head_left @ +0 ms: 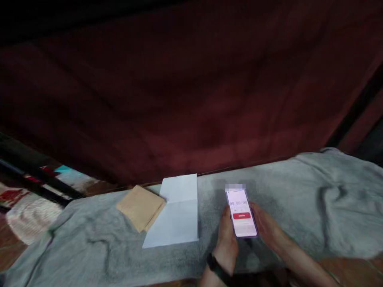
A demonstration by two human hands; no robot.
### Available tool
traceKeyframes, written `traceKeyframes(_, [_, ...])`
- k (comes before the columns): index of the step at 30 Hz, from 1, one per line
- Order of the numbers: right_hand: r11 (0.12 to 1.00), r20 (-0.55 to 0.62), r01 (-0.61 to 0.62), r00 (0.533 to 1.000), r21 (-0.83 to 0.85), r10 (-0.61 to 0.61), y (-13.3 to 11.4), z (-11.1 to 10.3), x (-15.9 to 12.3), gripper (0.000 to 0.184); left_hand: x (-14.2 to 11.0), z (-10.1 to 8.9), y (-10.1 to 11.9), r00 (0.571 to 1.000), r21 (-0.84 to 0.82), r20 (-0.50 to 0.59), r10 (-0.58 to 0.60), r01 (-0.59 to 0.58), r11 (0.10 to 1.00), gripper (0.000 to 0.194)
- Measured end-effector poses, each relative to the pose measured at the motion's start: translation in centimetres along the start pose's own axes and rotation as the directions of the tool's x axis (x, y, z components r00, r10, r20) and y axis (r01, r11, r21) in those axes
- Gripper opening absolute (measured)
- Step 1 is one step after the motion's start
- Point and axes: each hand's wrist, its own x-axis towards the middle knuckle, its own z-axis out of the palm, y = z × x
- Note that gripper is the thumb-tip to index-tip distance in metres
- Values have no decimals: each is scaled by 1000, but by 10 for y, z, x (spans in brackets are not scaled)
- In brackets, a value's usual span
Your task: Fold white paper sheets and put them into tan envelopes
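Note:
A smartphone (241,225) with a lit screen is held upright-facing between my two hands, above the grey cloth. Its screen shows a row of zeros and a red button. My left hand (227,235), with a black band on the wrist, grips the phone's left edge. Along the right edge, my right hand (265,225) closes on it; most of its fingers are hidden behind the phone. To the left of the phone lie folded white paper sheets (179,219), creased across the middle. Brown paper envelopes (140,205) touch the sheets' left side.
A wrinkled grey cloth (98,239) covers the surface under the papers. Behind it hangs a dark red fabric (191,99) like a wall. Dark bars (356,107) stand at the right, and a pale woven item (32,219) lies low at the left.

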Motion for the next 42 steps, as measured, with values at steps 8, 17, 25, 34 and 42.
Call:
traceKeyframes(8, [999, -61, -35, 998, 6, 35, -8, -11, 11, 32, 13, 11, -8, 997, -18, -44, -62, 62, 998, 32])
traceKeyframes(17, [997, 12, -83, 996, -5, 83, -3, -13, 16, 36, 6, -1, -2, 996, -15, -34, -86, 86, 996, 37])
traceKeyframes(25, [999, 9, -49, 999, -23, 49, 4, -9, 17, 39, 3, -6, 2, 996, -29, -30, -86, 85, 996, 42])
traceKeyframes(34, [1000, 31, -3, 1000, 0, 3, 8, -8, 10, 35, 2, -8, 0, 999, 35, -48, -21, 23, 999, 47])
traceKeyframes(42, [993, -5, 28, 1000, -115, -28, 10, -13, 13, 40, 1, -13, 0, 998, 9, -47, -44, 44, 999, 46])
